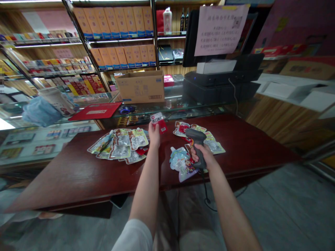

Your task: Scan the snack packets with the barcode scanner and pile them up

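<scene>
Between the fingers of my left hand [155,136] is a small red and white snack packet [159,122], raised over the far side of the dark red table [78,174]. My right hand [203,156] is wrapped round the grip of a grey barcode scanner [195,136], whose head points left. Below the scanner lies a light blue pouch [180,161] with a cartoon figure. A heap of snack packets [121,144] sits left of my left hand. More packets [214,144] lie behind and to the right of the scanner, partly hidden by it.
A glass counter [104,101] runs behind the table, carrying an open cardboard box [141,87] and a red folder [95,111]. A monitor with a pink notice [221,29] stands at the back right. The scanner's cable [206,191] hangs over the front edge.
</scene>
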A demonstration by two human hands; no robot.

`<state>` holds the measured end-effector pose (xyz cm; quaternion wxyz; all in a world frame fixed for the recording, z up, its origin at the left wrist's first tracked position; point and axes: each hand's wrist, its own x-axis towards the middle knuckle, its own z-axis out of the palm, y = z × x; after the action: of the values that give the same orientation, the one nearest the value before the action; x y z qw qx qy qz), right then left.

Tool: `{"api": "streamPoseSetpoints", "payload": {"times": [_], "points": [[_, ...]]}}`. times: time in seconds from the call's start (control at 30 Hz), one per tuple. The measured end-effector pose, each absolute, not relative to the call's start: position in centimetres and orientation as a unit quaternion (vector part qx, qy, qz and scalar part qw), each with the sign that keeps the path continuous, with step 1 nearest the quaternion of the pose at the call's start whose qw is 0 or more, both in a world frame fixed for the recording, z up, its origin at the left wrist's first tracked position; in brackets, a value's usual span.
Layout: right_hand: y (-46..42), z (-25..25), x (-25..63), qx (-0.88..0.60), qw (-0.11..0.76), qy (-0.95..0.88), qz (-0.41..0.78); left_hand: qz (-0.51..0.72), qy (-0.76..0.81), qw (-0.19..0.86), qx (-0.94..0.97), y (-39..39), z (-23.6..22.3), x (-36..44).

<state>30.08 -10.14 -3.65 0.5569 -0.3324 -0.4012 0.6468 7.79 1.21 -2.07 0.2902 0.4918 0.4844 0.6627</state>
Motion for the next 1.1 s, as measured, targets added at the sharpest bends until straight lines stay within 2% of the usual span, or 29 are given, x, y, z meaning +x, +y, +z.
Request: {"api": "streamPoseSetpoints", "payload": {"times": [0.17, 0.4, 0.67, 0.87, 1.1], "points": [[-10.7, -3.4, 30.1, -0.325, 0.565, -0.393, 0.649, 0.638, 0.527, 0.26, 0.497, 0.5, -1.2, 7.6], [-11.0, -3.1, 30.0, -0.311, 0.569, -0.399, 0.648, 0.491, 0.676, 0.092, 0.543, -1.6, 0.4, 4.1], [-11.1, -3.0, 30.0, -0.31, 0.567, -0.408, 0.645, 0.32, 0.771, 0.01, 0.551, -5.5, 2.9, -1.0], [-11.3, -2.7, 30.3, -0.303, 0.556, -0.41, 0.656, 0.268, 0.81, -0.041, 0.52, -6.5, 2.5, -3.4], [-11.2, -3.0, 30.6, -0.294, 0.568, -0.4, 0.657, 0.27, 0.799, -0.09, 0.53, -7.3, 1.5, -3.6]]}}
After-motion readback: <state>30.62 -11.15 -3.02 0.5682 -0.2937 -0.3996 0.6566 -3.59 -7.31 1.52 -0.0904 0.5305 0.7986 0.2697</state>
